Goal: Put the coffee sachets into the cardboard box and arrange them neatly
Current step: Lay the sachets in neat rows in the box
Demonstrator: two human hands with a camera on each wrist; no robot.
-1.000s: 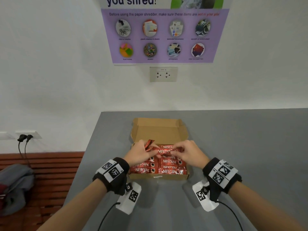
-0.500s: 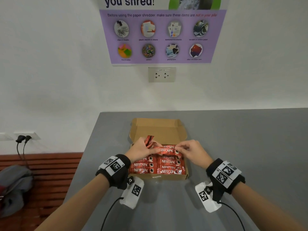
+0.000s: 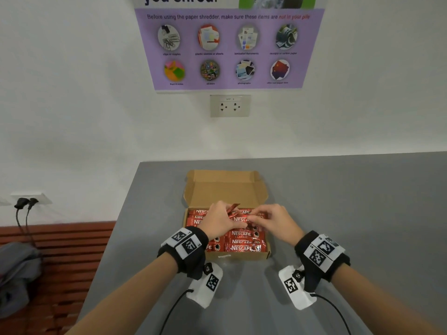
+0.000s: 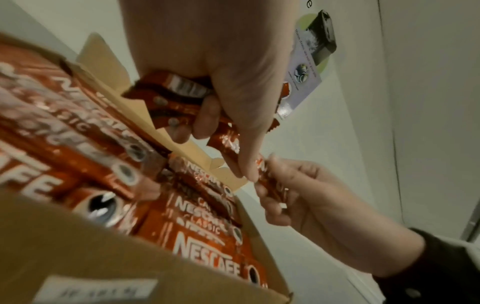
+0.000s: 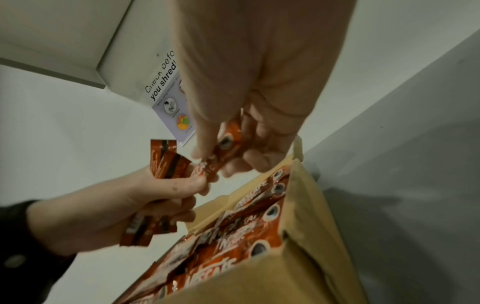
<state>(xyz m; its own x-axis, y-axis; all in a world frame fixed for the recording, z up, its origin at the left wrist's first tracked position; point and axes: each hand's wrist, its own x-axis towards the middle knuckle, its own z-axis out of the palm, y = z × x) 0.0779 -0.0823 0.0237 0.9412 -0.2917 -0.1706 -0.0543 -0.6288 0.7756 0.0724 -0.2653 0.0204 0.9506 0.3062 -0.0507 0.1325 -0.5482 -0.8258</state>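
An open cardboard box [image 3: 242,256] sits on the grey table, its lid folded back toward the wall. Red Nescafe sachets [image 3: 244,235] lie in rows inside it. Over the box's back rows, my left hand [image 3: 221,220] grips a small bundle of sachets [image 4: 176,98], whose ends stick up past the fingers [image 5: 166,160]. My right hand [image 3: 261,217] pinches one sachet [image 5: 226,144] by its end, and the left thumb touches that sachet's other end [image 4: 270,181]. The hands hide the sachets beneath them.
The grey table [image 3: 350,213] reaches right and toward me, and its left edge drops to a wooden bench [image 3: 60,250] carrying a grey bag [image 3: 17,274]. A white wall with a socket [image 3: 229,106] and a poster [image 3: 229,47] stands just behind the box.
Both hands have stayed over the back of the box and drawn slightly closer together. The left hand still holds its bundle. The right hand still pinches the one sachet.
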